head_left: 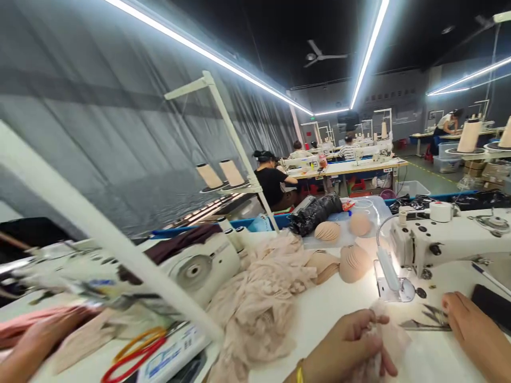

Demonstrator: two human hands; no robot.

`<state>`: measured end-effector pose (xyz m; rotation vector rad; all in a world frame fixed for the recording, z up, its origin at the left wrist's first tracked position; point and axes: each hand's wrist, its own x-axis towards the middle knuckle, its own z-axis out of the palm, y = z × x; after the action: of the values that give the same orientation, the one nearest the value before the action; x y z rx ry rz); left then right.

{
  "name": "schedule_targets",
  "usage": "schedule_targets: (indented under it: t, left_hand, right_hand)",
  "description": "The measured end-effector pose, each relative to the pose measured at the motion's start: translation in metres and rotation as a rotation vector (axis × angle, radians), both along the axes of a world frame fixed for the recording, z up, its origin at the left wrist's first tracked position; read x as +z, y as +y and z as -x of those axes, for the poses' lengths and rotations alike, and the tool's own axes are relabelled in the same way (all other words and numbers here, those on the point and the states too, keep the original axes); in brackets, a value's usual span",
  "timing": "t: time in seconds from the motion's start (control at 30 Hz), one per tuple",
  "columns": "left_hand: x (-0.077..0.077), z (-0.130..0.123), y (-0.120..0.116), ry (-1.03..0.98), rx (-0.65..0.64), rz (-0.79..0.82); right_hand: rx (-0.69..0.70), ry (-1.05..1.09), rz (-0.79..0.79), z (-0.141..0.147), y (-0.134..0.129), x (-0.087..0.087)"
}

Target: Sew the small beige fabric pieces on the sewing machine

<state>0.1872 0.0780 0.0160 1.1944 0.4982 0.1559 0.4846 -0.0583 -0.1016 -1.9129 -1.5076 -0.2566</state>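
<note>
My left hand (351,340), with a yellow band at the wrist, pinches a piece of sheer beige fabric (393,340) in front of the sewing machine (435,244). Small metal thread snips (435,315) point leftward from the curled fingers of my right hand (473,330), their blades apart. The grip on their handles is mostly hidden. Just beyond the fabric, the machine's lamp (389,268) lights the needle area. A heap of beige lace fabric (263,292) lies left of my left hand, with moulded beige cups (355,263) behind it.
At far left, a co-worker's hand (51,332) rests on pink fabric by another machine (199,266). A white thread stand pole (99,223) crosses in front. Red and orange rings (136,351) lie nearby. A dark phone-like object (493,306) sits beyond my right hand.
</note>
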Motion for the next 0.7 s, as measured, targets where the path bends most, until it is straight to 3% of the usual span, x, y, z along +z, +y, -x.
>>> schedule_targets:
  t: [0.07,0.17,0.27,0.43,0.6,0.7]
  left_hand:
    - [-0.005,-0.008,-0.001,-0.01,0.0,0.042]
    - [-0.012,-0.015,0.003,-0.032,-0.015,0.038]
    - [-0.013,-0.018,0.005,-0.04,-0.004,-0.002]
    - [-0.011,-0.012,-0.002,-0.022,0.052,0.025]
    - [-0.011,0.001,-0.009,-0.022,0.033,0.108]
    - [-0.011,0.006,-0.012,-0.025,0.043,0.105]
  right_hand:
    - [-0.058,-0.008,0.056,0.012,-0.005,-0.005]
    - [-0.06,-0.181,0.05,0.03,-0.007,-0.002]
    - [0.019,-0.306,0.006,0.035,-0.002,0.013]
    - [0.086,-0.237,0.038,0.024,-0.008,0.038]
    - [0.345,-0.141,-0.024,0.053,-0.06,0.05]
    - [0.576,-0.078,-0.021,0.089,-0.106,0.042]
